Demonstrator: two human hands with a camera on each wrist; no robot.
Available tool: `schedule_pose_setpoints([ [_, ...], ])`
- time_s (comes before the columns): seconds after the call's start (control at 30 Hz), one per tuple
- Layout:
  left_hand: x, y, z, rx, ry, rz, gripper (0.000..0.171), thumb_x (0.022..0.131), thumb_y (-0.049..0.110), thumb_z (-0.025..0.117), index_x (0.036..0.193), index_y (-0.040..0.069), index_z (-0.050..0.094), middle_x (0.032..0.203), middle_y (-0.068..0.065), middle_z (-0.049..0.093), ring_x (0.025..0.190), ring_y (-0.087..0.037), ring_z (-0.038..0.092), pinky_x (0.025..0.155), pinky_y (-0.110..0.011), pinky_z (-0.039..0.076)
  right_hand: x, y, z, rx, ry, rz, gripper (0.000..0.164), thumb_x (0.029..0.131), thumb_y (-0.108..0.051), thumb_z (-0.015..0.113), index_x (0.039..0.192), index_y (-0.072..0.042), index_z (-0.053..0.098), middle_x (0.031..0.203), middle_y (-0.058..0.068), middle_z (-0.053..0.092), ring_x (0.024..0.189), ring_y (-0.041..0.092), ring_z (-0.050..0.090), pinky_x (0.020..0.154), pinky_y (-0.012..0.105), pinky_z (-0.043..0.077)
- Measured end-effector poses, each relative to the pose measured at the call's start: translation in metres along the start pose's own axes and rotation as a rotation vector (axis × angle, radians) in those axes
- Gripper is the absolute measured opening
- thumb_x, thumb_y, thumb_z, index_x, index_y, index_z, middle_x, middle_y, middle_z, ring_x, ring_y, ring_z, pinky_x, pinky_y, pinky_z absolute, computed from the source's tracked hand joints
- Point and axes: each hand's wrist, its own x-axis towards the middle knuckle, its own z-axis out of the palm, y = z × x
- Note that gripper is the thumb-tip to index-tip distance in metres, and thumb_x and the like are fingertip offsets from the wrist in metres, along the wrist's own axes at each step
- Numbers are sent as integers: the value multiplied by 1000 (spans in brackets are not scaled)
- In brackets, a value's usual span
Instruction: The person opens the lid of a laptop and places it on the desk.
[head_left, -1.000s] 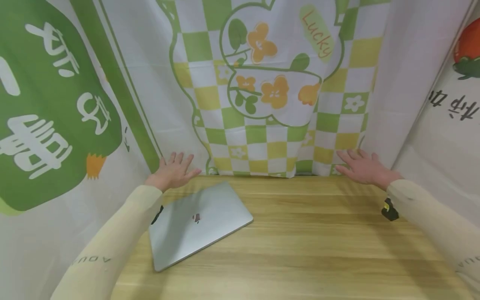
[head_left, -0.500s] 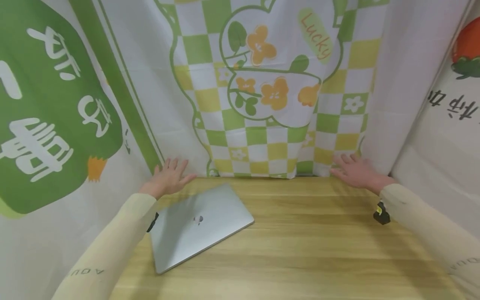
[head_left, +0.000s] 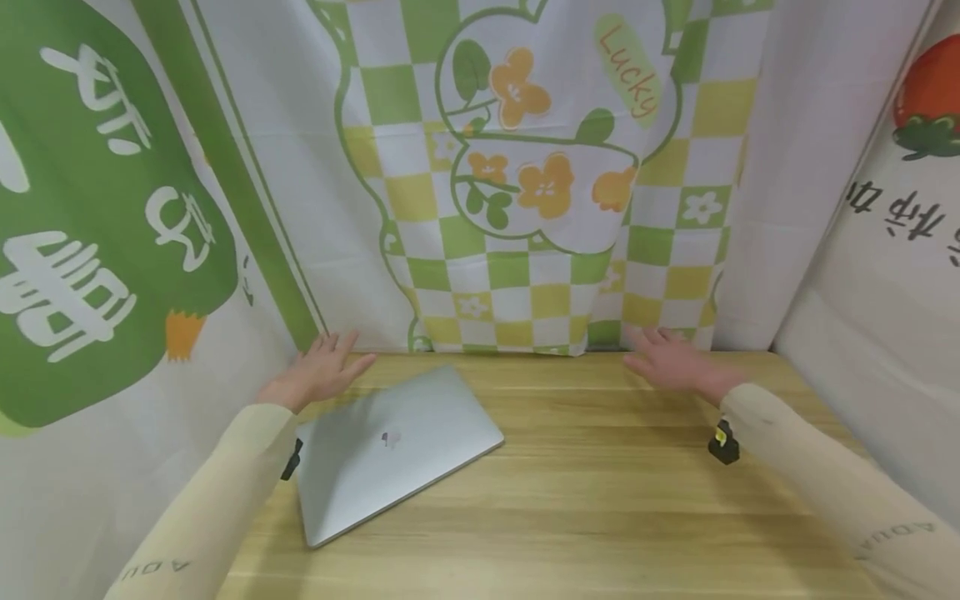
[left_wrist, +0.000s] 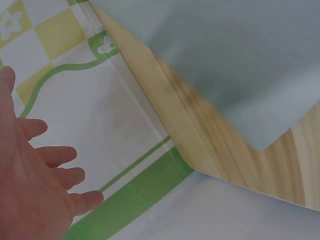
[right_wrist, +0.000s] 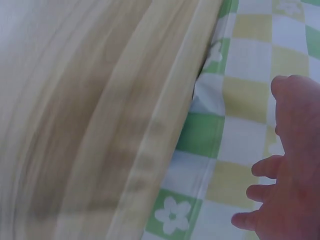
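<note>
Wood-grain tabletop [head_left: 600, 517], cloth hung on three sides. Left hand [head_left: 318, 371]: fingers spread, nothing held, near the laptop [head_left: 405, 458] but apart from it. Right hand [head_left: 678, 362]: slightly blurred, fingers extended, nothing held, near the table's far edge and well apart from the laptop; can't tell if it touches cloth. Small black device [head_left: 723, 443] at the right wrist, likely the camera. Laptop is silver, lid down, logo up, skewed on the table's left half. It lies flat, so probably needs no steadying, which fits both hands being free; angle looks casual. Table is pale, arm shadows across it. Checked cloth [head_left: 517, 275] behind reads "Lucky"; left cloth [head_left: 187, 275] green with white characters; right cloth [head_left: 877, 300] has a red fruit print.
</note>
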Motion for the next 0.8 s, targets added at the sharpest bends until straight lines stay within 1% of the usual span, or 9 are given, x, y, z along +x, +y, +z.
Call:
schedule_pose_setpoints([
  [0.1,-2,-5,4,3,22,11,81,102,61,25,156,2,14,156,-38,14,142,-61,8,108,-79,12,1,-3,5,55,-5,-28,68,105,-47,34,155,-3,21,156,33,23,138,61,22,112,74,20],
  [0.17,-3,-8,7,3,33,20,80,102,59,25,156,1,15,155,-39,15,141,-62,10,109,-79,13,2,-6,8,91,-6,-29,68,105,-46,35,155,-3,20,158,31,21,141,58,21,114,72,17],
  [0.23,-5,-8,9,0,41,30,78,103,56,27,155,-1,15,154,-40,16,140,-62,11,109,-78,14,3,-9,12,113,-6,-32,68,105,-46,35,155,-2,20,157,31,22,142,56,21,116,70,15],
  [0.3,-5,-10,11,2,52,46,77,104,54,28,154,-4,17,154,-40,17,140,-63,13,112,-75,15,3,-13,14,125,-10,-32,69,105,-46,36,155,-2,20,156,32,24,142,55,23,117,69,15],
  [0.4,-5,-13,14,-1,74,71,77,104,52,28,152,-7,19,153,-40,21,139,-62,18,115,-70,16,4,-23,18,154,-14,-31,68,105,-44,38,155,-2,20,155,33,28,141,54,26,116,68,19],
  [0.53,-7,-19,17,-29,105,103,76,105,50,30,150,-11,22,152,-40,24,138,-60,24,116,-66,20,7,-34,25,187,-9,-46,66,105,-42,39,155,-2,21,154,32,30,141,52,29,116,65,24],
  [0.67,-13,-20,20,-57,111,109,77,105,49,34,150,-12,21,152,-40,25,138,-58,25,116,-66,22,8,-44,33,223,1,-66,66,105,-39,42,155,-1,22,154,30,32,142,49,31,117,62,26],
  [0.73,-15,-20,22,-77,97,104,79,104,51,34,151,-11,17,153,-38,22,140,-56,23,117,-65,21,9,-48,37,229,16,-86,65,104,-37,44,153,1,24,153,30,35,140,49,34,117,61,27],
  [0.8,-16,-20,24,-105,88,106,82,103,53,35,152,-9,15,155,-37,20,142,-55,21,117,-65,19,9,-51,41,232,31,-92,65,104,-37,46,153,1,25,152,29,38,139,47,38,117,59,29],
])
